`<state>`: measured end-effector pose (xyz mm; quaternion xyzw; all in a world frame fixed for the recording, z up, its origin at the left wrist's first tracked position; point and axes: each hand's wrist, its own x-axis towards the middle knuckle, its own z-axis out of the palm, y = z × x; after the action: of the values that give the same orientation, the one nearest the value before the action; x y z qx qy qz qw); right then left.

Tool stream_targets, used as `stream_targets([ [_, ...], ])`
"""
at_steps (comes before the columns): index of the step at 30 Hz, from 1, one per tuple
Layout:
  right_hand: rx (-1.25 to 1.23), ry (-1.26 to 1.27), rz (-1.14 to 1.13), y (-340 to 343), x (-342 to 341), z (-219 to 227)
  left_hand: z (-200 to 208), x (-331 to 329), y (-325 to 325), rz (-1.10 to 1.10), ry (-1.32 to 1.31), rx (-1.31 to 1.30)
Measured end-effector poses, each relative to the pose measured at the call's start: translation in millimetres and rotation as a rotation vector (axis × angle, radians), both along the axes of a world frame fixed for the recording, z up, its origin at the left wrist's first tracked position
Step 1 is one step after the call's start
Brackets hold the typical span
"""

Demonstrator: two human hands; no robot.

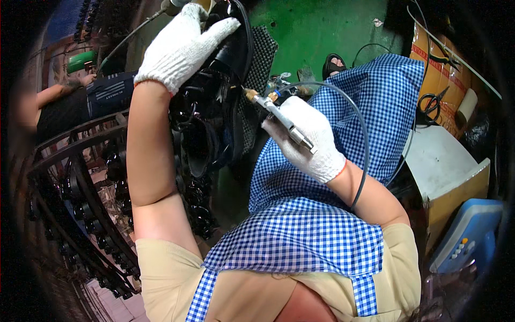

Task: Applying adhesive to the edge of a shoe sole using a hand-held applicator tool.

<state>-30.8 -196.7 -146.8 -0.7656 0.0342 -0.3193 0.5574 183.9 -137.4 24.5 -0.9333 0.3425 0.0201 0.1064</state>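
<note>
My left hand [174, 51], in a white knitted glove, grips a shiny black leather shoe [233, 56] at the top. Its thumb stretches across the shoe, and the other fingertips are partly hidden. My right hand [308, 137], also gloved, is closed around a small metal air spray gun [282, 118]. The gun's brass nozzle [250, 94] faces the shoe from its right, a short gap away. A thin grey hose [358, 115] loops from the gun over my right forearm. More dark shoes [198, 147] hang or stand just below the held one.
Metal racks [80, 145] with black shoes fill the left, where another person's arm [59, 94] reaches in. A black textured mat [263, 53] lies beside the shoe. At right are cardboard boxes [429, 70], scissors [433, 104], pliers [445, 58] and a blue plastic fan base [466, 236].
</note>
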Motion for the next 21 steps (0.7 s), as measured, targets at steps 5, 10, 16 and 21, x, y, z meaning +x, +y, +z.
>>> stream_targets([
  [5, -0.045, 0.037, 0.142, 13.5, -22.9, 11.9, 1.8, 8.1, 3.6, 0.058, 0.12, -0.049],
  [10, -0.075, 0.074, -0.095, -32.7, -20.7, 0.7, 23.1, -27.0, 50.5, 0.161, 0.229, -0.549],
  [16, -0.149, 0.127, -0.096, -52.1, -13.7, -3.6, 23.2, -114.7, 140.4, -0.173, 0.2, -0.752],
  [21, -0.06, 0.117, -0.053, -34.9, 1.5, -9.9, -2.4, -141.5, 150.5, -0.172, 0.301, -0.376],
])
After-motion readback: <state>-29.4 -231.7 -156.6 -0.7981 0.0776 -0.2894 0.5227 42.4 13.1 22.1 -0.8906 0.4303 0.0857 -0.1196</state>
